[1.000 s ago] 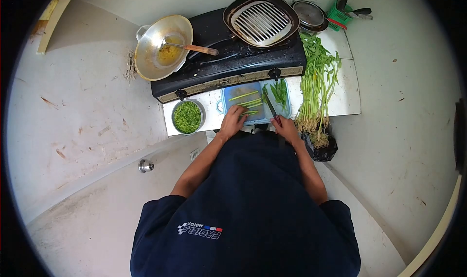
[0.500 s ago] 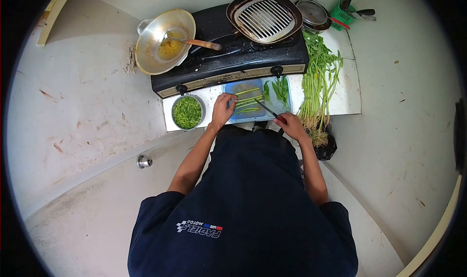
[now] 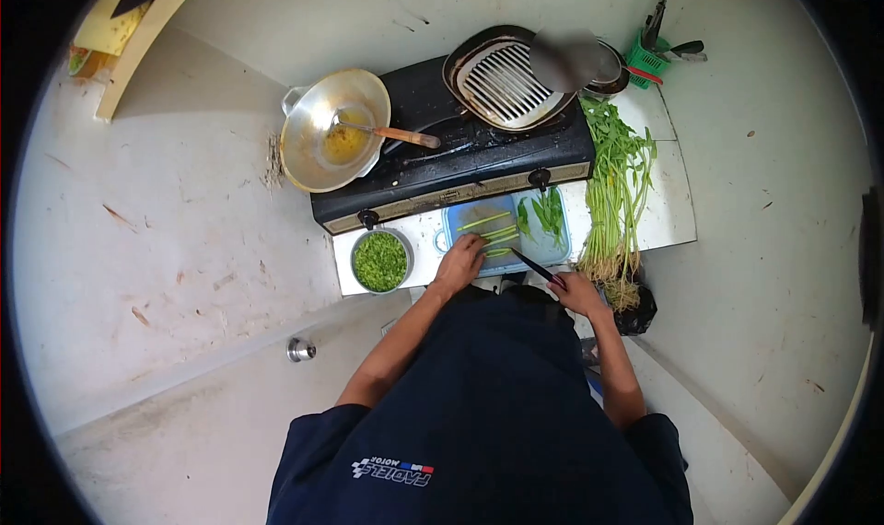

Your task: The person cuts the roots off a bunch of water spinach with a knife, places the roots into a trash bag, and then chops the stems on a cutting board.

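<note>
My left hand (image 3: 461, 262) rests on the left part of the blue cutting board (image 3: 563, 245), its fingertips closed on the left ends of several green stems (image 3: 498, 233). One more stem lies apart, farther up the board. In my right hand (image 3: 577, 295) is a knife (image 3: 536, 266) with a dark blade, held by its handle. Its blade points up and left, with the tip close to the right ends of the stems nearest me. Loose green leaves (image 3: 550, 214) lie on the board's right part.
A bowl of chopped greens (image 3: 379, 261) stands left of the board. Behind is a black stove (image 3: 442, 175) bearing a wok (image 3: 304, 147) and a grill pan (image 3: 509, 83). Long rooted greens (image 3: 612, 184) lie at right. A dark blur (image 3: 564, 60) partly covers the pan.
The whole view has shifted, so the counter appears lower and farther right. The knife tip has moved toward me, off the middle of the stems. My left hand has slid slightly right and nearer me.
</note>
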